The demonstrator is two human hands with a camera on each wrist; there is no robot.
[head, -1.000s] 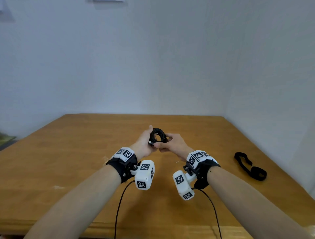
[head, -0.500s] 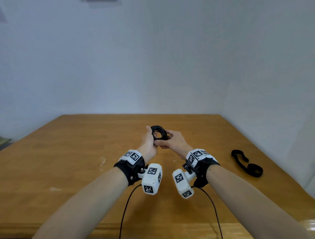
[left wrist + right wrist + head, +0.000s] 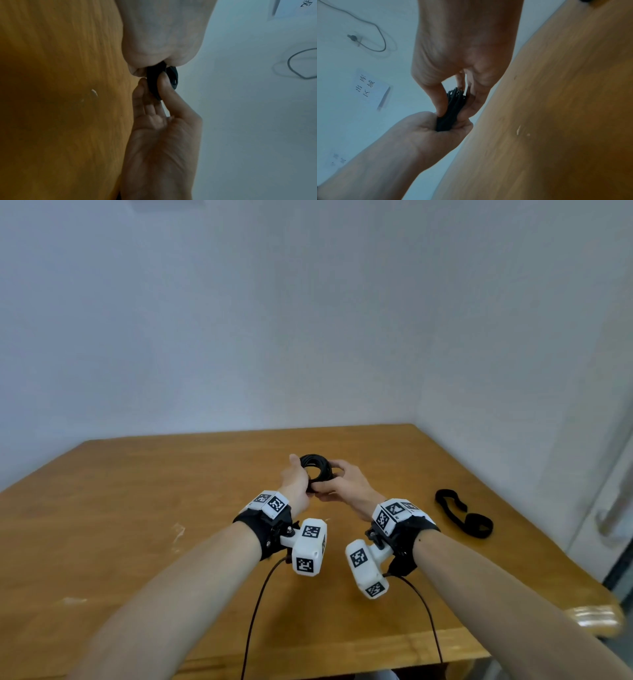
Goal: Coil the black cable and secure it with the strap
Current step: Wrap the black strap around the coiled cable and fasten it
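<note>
- head view: the black cable [image 3: 315, 470] is wound into a small tight coil and held up above the wooden table [image 3: 137, 508], between both hands. the left hand [image 3: 295, 484] grips the coil's left side, thumb raised along its rim. the right hand [image 3: 346, 484] pinches the coil's right and lower edge with thumb and fingers. the black strap [image 3: 462, 513] lies loose on the table to the right, well apart from the hands, near the wall [image 3: 308, 320].
- left wrist view: the coil shows edge-on; the left hand [image 3: 163, 33] closes over its upper part, and the right hand [image 3: 163, 135] pinches the lower part between thumb and fingertips. table to the left, wall to the right.
- right wrist view: the right hand [image 3: 462, 47] clamps the coil [image 3: 452, 111] between thumb and fingers; the left hand [image 3: 423, 128] holds its lower end in curled fingers. a paper sign [image 3: 370, 88] with printed characters is on the wall.
</note>
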